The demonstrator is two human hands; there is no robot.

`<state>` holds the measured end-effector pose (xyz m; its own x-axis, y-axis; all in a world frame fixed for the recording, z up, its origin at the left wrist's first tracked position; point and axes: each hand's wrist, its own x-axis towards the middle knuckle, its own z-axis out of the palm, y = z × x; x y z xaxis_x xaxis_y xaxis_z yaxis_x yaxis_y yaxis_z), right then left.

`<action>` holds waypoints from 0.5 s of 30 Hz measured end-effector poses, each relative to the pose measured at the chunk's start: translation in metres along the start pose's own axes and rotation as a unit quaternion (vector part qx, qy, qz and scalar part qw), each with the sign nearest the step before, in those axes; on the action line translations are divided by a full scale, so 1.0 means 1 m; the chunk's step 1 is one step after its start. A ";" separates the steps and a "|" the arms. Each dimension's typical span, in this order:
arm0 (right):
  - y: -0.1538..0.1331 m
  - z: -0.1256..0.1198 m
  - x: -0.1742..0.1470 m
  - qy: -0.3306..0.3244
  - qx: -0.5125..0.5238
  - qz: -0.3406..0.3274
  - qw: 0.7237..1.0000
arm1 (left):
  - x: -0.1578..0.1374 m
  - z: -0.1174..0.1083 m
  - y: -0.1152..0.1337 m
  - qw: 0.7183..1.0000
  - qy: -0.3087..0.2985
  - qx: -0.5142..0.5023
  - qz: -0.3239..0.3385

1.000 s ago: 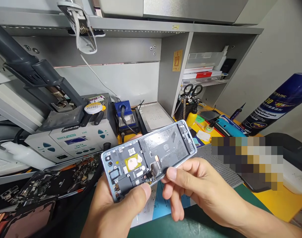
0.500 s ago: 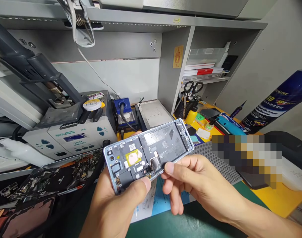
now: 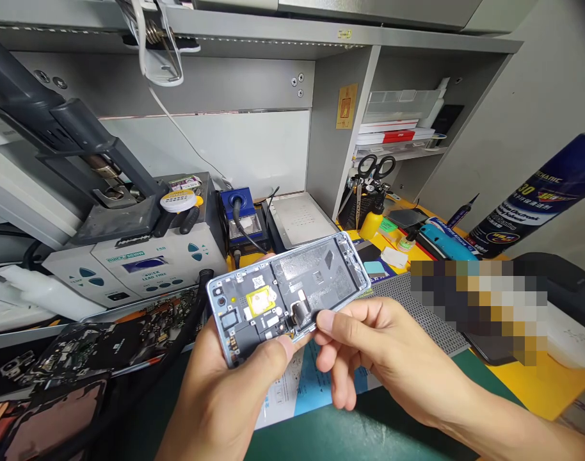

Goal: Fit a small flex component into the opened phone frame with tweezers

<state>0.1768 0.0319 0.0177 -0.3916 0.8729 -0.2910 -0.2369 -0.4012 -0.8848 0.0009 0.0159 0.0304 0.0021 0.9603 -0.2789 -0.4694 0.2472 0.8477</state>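
Observation:
An opened phone frame (image 3: 321, 269) lies tilted in my grasp, its inner side facing me. My left hand (image 3: 239, 384) is closed around its left end, with the thumb on the near edge. At the near long edge, my right hand (image 3: 369, 339) has its thumb and index finger closed on the frame's rim; the other fingers curl below. Beside the right thumb, a dark flex cable (image 3: 301, 312) stands up, bent, from the phone's interior. A yellow-bordered pad (image 3: 261, 301) shows in the left half. What lies beneath the phone is hidden.
A hot-air station (image 3: 143, 262) stands at the left, with loose circuit boards (image 3: 110, 346) in front. Behind are a blue soldering iron holder (image 3: 237, 208) and a scissors holder (image 3: 364, 198). A spray can (image 3: 532, 198) stands right. A green mat (image 3: 383, 422) lies below.
The phone's left end has shifted slightly right and its tilt has changed a little. Both hands keep their hold; the view has moved slightly.

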 end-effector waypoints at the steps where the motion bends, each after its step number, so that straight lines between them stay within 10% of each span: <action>1: 0.000 0.000 0.000 0.003 -0.002 0.002 1.000 | 0.000 0.000 -0.001 1.000 0.007 0.011 0.000; 15: -0.001 0.003 0.002 0.027 -0.013 0.020 0.999 | -0.001 0.000 -0.001 0.995 0.038 0.090 0.004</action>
<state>0.1739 0.0331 0.0196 -0.3518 0.8699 -0.3457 -0.1982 -0.4302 -0.8807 0.0010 0.0150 0.0296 -0.0716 0.9517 -0.2987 -0.3036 0.2645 0.9153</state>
